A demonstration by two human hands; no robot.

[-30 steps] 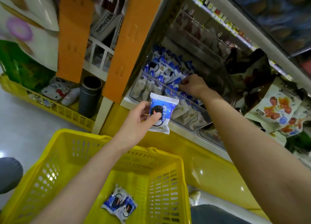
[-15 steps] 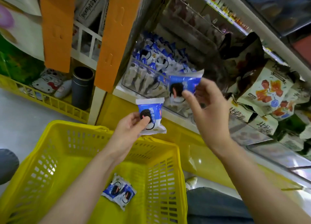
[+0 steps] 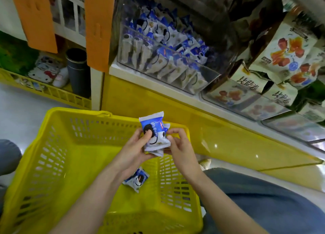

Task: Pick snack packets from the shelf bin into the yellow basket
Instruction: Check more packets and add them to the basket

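Yellow basket (image 3: 52,124): directly below both hands, loose packets (image 3: 138,179) on its floor.
Left hand (image 3: 133,149): curled round the held packets (image 3: 154,133), thumb on front.
Right hand (image 3: 179,149): pinching their right edge.
Held packets: probably two stacked, long axis upright.
Shelf bin (image 3: 213,75): beyond, above.

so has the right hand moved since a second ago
Yes. The right hand has come down out of the clear plastic shelf bin to the far rim of the yellow plastic basket, pinching the blue-and-white snack packets.
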